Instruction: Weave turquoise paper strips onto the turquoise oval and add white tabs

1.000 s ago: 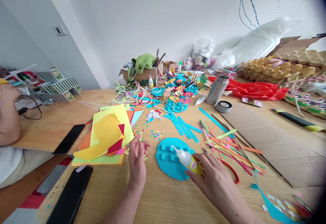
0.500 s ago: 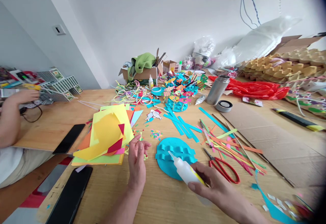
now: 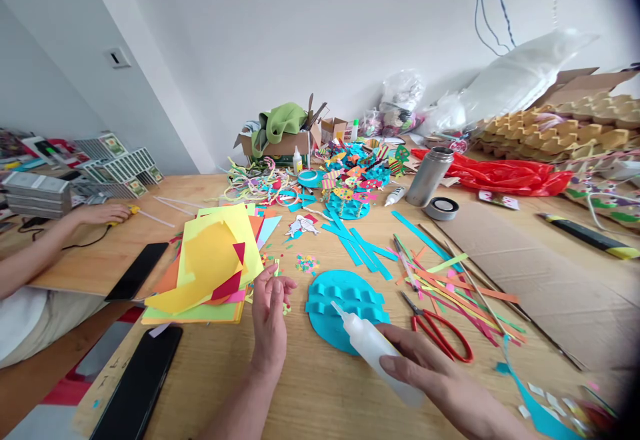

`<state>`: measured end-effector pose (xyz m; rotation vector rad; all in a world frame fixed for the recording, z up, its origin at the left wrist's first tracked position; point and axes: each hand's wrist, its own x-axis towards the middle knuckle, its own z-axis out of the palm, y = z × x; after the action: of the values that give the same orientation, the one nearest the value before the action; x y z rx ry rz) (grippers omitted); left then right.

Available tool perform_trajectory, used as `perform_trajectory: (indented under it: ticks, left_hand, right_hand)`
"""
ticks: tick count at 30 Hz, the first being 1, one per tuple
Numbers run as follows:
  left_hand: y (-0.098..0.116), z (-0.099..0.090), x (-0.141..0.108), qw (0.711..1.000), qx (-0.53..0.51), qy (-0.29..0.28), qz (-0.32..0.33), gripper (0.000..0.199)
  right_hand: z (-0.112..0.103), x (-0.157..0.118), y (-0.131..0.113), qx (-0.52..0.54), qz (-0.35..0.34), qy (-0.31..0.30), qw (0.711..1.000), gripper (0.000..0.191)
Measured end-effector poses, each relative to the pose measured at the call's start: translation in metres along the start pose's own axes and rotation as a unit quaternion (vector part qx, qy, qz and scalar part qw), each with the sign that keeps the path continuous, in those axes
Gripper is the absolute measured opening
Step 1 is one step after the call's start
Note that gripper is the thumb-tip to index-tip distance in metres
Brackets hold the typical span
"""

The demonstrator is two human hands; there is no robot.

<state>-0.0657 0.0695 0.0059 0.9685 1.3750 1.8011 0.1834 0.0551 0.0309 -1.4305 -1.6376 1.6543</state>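
My right hand (image 3: pixel 420 363) is wrapped round a white glue bottle (image 3: pixel 373 347), held tilted with its thin nozzle over a blue paper oval (image 3: pixel 325 330). Two rows of looped blue strips (image 3: pixel 345 300) stand up on that oval. Whether the nozzle tip touches a loop, I cannot tell. To the left of the oval, my left hand (image 3: pixel 270 313) is raised with fingers loosely apart and nothing in them. Small coloured paper bits (image 3: pixel 307 264) lie just beyond it. Red-handled scissors (image 3: pixel 440 333) rest to the right of the bottle.
Stacked coloured paper (image 3: pixel 210 260) and two phones (image 3: pixel 137 272) lie to the left. Paper strips (image 3: pixel 460 287), flat cardboard (image 3: pixel 540 273) and a box cutter (image 3: pixel 590 235) lie right. Behind are a metal flask (image 3: pixel 430 177) and fish cutouts (image 3: pixel 350 193). Another person's hand (image 3: pixel 107 213) is at far left.
The glue bottle has rolled slightly in my right hand, hiding its yellow label. My left hand stays put. The other person's hand has moved right and down on the table, holding something yellow.
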Motion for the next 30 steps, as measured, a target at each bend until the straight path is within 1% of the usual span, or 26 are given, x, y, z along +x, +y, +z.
perform_trajectory:
  ticks: [5, 10, 13, 16, 18, 21, 23, 27, 30]
  left_hand:
    - [0.0, 0.0, 0.001, 1.0, 0.0, -0.004, 0.0, 0.042]
    - [0.0, 0.0, 0.0, 1.0, 0.005, 0.001, 0.0, 0.044]
    - [-0.001, -0.001, 0.0, 1.0, 0.005, 0.003, 0.002, 0.045]
    - [-0.001, -0.001, 0.001, 1.0, 0.001, -0.001, 0.0, 0.044]
    - [-0.001, -0.001, 0.001, 1.0, -0.001, -0.002, 0.001, 0.043]
    - [-0.001, -0.001, 0.0, 1.0, -0.003, -0.004, 0.004, 0.043]
    - [0.0, -0.001, 0.0, 1.0, -0.004, -0.008, 0.005, 0.043]
    - [0.0, 0.0, -0.001, 1.0, 0.002, -0.009, 0.005, 0.044]
    - [0.0, 0.0, -0.001, 1.0, 0.007, -0.005, -0.002, 0.043]
  right_hand:
    - [0.001, 0.0, 0.002, 0.033, -0.002, -0.011, 0.999, 0.046]
    - [0.006, 0.0, -0.001, 0.077, -0.002, 0.022, 0.997, 0.047]
    - [0.0, -0.004, -0.008, 0.069, -0.024, 0.007, 0.997, 0.052]
    - [-0.006, -0.013, -0.01, 0.058, -0.062, 0.026, 0.996, 0.055]
    - [-0.004, -0.018, -0.006, 0.03, -0.085, 0.047, 0.995, 0.052]
    - [0.003, -0.021, 0.006, -0.07, -0.118, 0.064, 0.988, 0.039]
    - [0.006, -0.022, 0.012, -0.132, -0.138, 0.069, 0.979, 0.035]
    - [0.008, -0.022, 0.016, -0.201, -0.17, 0.061, 0.963, 0.036]
    - [0.007, -0.022, 0.011, -0.243, -0.175, 0.081, 0.951, 0.038]
